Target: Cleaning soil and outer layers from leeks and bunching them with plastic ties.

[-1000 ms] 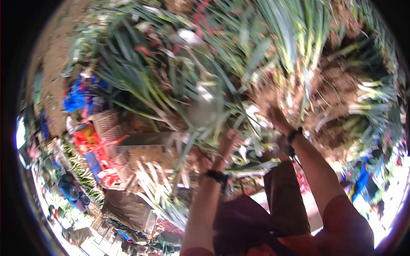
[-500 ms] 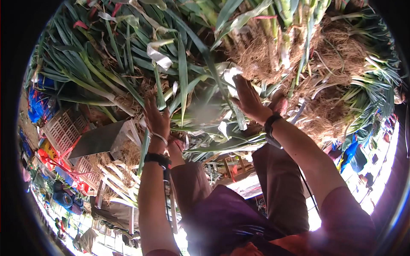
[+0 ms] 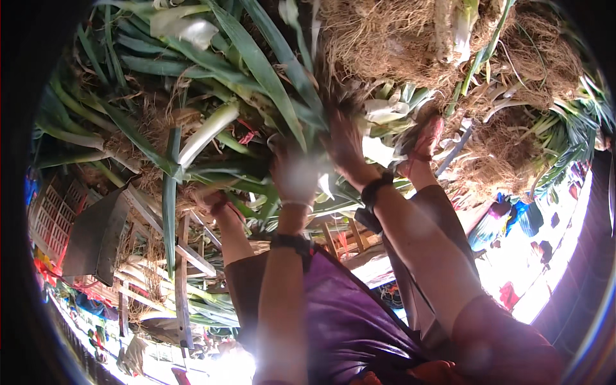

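Note:
Side by side among leek leaves, both hands reach away from me. My left hand (image 3: 292, 170) is at the leaves just left of centre, its fingers blurred and partly veiled by a pale glare spot. Close on its right, my right hand (image 3: 346, 144) points toward the roots, with its fingertips smeared and dark against the leaves. Whether either hand grips anything is not visible. A broad green leek leaf (image 3: 256, 61) slants down toward them. Beyond the right hand lies a mass of brown leek roots (image 3: 385, 42). One thick white leek stalk (image 3: 208, 135) lies to the left.
My feet, the left one (image 3: 215, 202) and the right one (image 3: 427, 138), flank the hands. At the left are a grey metal box (image 3: 93, 237), a plastic crate (image 3: 54, 208) and a wooden frame (image 3: 183, 282). More leeks (image 3: 571, 128) pile up at the right.
My hands, spread apart with open fingers before, are now close together among the leaves. The left hand has moved right. The view has shifted, and the roots appear larger and higher.

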Demonstrator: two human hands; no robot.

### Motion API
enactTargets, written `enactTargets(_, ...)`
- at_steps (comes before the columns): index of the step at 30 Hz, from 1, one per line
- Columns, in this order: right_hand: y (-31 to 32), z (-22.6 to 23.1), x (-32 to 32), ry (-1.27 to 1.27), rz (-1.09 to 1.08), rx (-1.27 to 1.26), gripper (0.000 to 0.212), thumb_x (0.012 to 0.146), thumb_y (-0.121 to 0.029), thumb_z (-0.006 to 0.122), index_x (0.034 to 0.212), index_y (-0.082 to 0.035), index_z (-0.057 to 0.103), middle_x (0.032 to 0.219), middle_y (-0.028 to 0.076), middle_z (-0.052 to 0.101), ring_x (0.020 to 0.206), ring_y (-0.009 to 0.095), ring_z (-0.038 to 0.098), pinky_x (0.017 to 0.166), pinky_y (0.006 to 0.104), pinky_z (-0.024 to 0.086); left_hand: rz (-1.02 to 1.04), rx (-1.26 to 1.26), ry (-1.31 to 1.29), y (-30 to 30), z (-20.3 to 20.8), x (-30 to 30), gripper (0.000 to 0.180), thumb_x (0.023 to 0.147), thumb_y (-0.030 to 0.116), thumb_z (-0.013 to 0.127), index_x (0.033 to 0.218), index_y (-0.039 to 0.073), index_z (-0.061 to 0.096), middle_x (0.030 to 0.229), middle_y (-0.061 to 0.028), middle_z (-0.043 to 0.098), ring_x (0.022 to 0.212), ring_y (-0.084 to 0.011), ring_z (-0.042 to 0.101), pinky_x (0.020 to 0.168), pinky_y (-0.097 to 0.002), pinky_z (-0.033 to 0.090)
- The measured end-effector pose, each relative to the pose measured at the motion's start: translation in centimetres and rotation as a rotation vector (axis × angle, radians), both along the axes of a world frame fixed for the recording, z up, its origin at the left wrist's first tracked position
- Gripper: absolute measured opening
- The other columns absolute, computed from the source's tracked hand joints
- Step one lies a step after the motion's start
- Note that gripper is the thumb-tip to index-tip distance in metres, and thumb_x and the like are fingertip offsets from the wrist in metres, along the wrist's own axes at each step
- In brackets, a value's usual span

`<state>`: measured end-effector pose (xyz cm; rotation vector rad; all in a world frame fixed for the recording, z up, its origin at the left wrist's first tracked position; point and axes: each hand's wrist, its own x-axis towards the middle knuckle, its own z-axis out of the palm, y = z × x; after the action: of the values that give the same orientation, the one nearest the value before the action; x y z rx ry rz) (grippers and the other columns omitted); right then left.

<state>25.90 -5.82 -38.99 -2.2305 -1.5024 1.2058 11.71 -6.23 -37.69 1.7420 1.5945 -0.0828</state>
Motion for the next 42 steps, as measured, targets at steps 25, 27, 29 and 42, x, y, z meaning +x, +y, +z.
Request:
enactTargets(25,-24.0,-0.6,6.1,0.243,-1.354,-0.839,0.035,0.091,-0.040,0.056,0.077,-0.010,0.044,0.062,0.001,0.035,0.051,0.014,0.032,0.047,0.0323,0.027,1.366,-0.169,-0.021,-6.4,-10.9,-13.3,0.060,0.072,0.024,0.077,0.122,0.002,0.052,0.115,-0.0182,0.057,0.098,-0.0321,0.056,0.092,-0.0427,0.043)
enactTargets(27,-22.2,-1.6,5.5,0.283,-1.300,-0.810,0.034,0.091,-0.039,0.056,0.079,-0.010,0.043,0.064,0.002,0.035,0.053,0.014,0.033,0.049,0.0326,0.028,1.239,-0.156,-0.047,-7.4,-10.6,-12.6,0.060,0.073,0.025,0.077,0.122,0.002,0.052,0.115,-0.0190,0.058,0.098,-0.0327,0.056,0.091,-0.0432,0.044)
enactTargets(29,-19.6,-2.9,4.1,0.359,-1.233,-0.767,0.034,0.091,-0.039,0.056,0.082,-0.009,0.042,0.067,0.003,0.035,0.055,0.015,0.033,0.051,0.0328,0.028,1.059,-0.109,-0.090,-9.0,-9.9,-12.0,0.058,0.073,0.026,0.075,0.121,0.001,0.053,0.115,-0.0203,0.057,0.099,-0.0332,0.056,0.089,-0.0433,0.044)
enactTargets(42,-2.8,0.1,4.6,0.838,-1.040,-0.381,0.033,0.092,-0.036,0.054,0.097,-0.007,0.037,0.082,0.008,0.036,0.070,0.019,0.037,0.063,0.0342,0.032,1.089,-0.221,-0.135,-11.1,-2.4,-7.2,0.051,0.073,0.021,0.073,0.116,0.000,0.055,0.111,-0.0198,0.059,0.094,-0.0343,0.058,0.084,-0.0434,0.046)
